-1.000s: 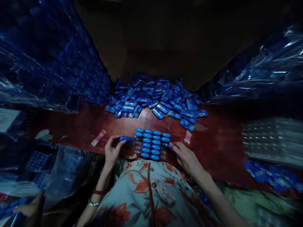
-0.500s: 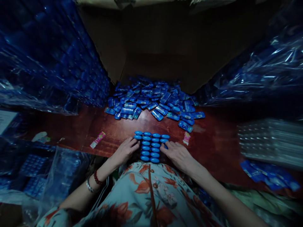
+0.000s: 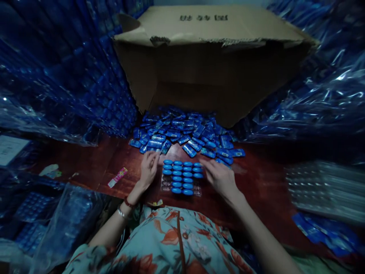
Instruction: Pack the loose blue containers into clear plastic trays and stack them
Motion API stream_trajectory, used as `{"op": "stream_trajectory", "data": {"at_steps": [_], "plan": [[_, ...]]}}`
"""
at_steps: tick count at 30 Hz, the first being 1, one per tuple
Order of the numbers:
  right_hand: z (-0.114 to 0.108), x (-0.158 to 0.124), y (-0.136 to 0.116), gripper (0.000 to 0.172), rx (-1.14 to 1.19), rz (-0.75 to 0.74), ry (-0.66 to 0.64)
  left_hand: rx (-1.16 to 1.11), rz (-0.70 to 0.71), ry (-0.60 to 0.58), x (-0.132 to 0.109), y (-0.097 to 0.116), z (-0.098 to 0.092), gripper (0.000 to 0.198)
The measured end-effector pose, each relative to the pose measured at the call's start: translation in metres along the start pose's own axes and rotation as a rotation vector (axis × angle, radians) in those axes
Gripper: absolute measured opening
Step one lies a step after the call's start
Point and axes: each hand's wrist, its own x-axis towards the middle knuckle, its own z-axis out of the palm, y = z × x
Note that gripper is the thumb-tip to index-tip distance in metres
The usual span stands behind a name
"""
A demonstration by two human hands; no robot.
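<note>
A clear tray [image 3: 165,187] on the dark red table [image 3: 262,179] holds several rows of small blue oval containers [image 3: 182,177]. My left hand [image 3: 148,170] lies just left of the tray, fingers reaching toward the near edge of a loose pile of blue containers [image 3: 185,131]. My right hand [image 3: 219,176] hovers at the tray's right side, fingers stretched toward the same pile. Neither hand visibly holds anything; the fingertips are dim and partly blurred.
A large cardboard box [image 3: 211,57] lies on its side behind the pile. Plastic-wrapped blue packs [image 3: 65,76] rise on the left and wrapped blue packs [image 3: 322,87] on the right. Stacked clear trays [image 3: 325,186] sit at the right. A pink label strip [image 3: 117,177] lies left of the tray.
Both hands have left the sides of the tray and moved forward toward the loose pile. The view has tilted up, showing the cardboard box top.
</note>
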Motion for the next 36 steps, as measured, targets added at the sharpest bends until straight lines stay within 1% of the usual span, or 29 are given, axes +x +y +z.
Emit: {"op": "stream_trajectory", "data": {"at_steps": [1,2,3,4,6,8,10,11,13,14,15,16,18,19,21,22,24,26,28,29,31,33,34,36], "plan": [[0.002,0.013,0.001,0.028,0.023,0.067,-0.008,0.05,-0.055,0.037,0.013,-0.004,0.003,0.026],[0.006,0.028,0.001,0.027,0.039,0.126,-0.042,0.131,-0.084,0.042,0.026,-0.009,0.007,0.028],[0.01,0.043,0.0,0.026,0.043,0.165,-0.108,0.223,-0.092,0.011,0.039,-0.013,0.011,0.031],[0.015,0.058,-0.001,0.027,0.043,0.173,-0.192,0.309,-0.087,-0.035,0.05,-0.017,0.015,0.033],[0.026,0.082,-0.005,0.035,0.047,0.146,-0.34,0.427,-0.055,-0.147,0.065,-0.021,0.019,0.033],[0.035,0.095,-0.007,0.042,0.068,0.115,-0.406,0.474,-0.04,-0.221,0.069,-0.025,0.018,0.034],[0.04,0.1,-0.004,0.04,0.105,0.096,-0.412,0.489,-0.036,-0.256,0.064,-0.029,0.012,0.038],[0.042,0.099,0.0,0.037,0.13,0.084,-0.415,0.485,-0.038,-0.259,0.06,-0.032,0.007,0.036],[0.042,0.09,0.01,0.032,0.185,0.057,-0.41,0.431,-0.06,-0.232,0.05,-0.038,-0.002,0.025],[0.04,0.083,0.016,0.032,0.234,0.063,-0.377,0.369,-0.088,-0.207,0.044,-0.042,-0.007,0.02],[0.038,0.074,0.022,0.033,0.302,0.092,-0.317,0.282,-0.134,-0.18,0.038,-0.046,-0.011,0.019],[0.036,0.062,0.028,0.034,0.389,0.144,-0.239,0.172,-0.198,-0.153,0.033,-0.049,-0.015,0.02],[0.029,0.031,0.038,0.037,0.608,0.306,-0.08,-0.082,-0.366,-0.084,0.02,-0.052,-0.022,0.03],[0.024,0.014,0.042,0.039,0.714,0.393,-0.046,-0.209,-0.456,-0.053,0.013,-0.051,-0.025,0.036],[0.013,-0.023,0.045,0.042,0.918,0.534,-0.057,-0.449,-0.624,-0.033,-0.001,-0.045,-0.033,0.042],[0.007,-0.04,0.045,0.04,0.996,0.59,-0.084,-0.567,-0.701,-0.048,-0.008,-0.039,-0.037,0.043],[-0.005,-0.068,0.042,0.037,1.094,0.658,-0.151,-0.786,-0.834,-0.137,-0.021,-0.024,-0.044,0.046],[-0.013,-0.085,0.035,0.035,1.11,0.693,-0.197,-0.904,-0.928,-0.233,-0.033,-0.008,-0.049,0.05],[-0.014,-0.092,0.024,0.035,1.051,0.701,-0.166,-0.849,-0.95,-0.294,-0.044,0.004,-0.052,0.052],[-0.011,-0.093,0.017,0.034,1.001,0.694,-0.116,-0.763,-0.928,-0.305,-0.048,0.008,-0.052,0.052],[0.0,-0.09,0.005,0.032,0.87,0.643,-0.006,-0.524,-0.83,-0.318,-0.057,0.01,-0.053,0.052],[0.015,-0.087,-0.006,0.026,0.733,0.527,0.069,-0.269,-0.704,-0.346,-0.064,0.009,-0.054,0.048],[0.022,-0.086,-0.01,0.023,0.672,0.443,0.085,-0.163,-0.644,-0.371,-0.067,0.008,-0.055,0.044],[0.034,-0.085,-0.016,0.022,0.573,0.26,0.102,-0.024,-0.528,-0.431,-0.07,0.008,-0.059,0.032]]}}
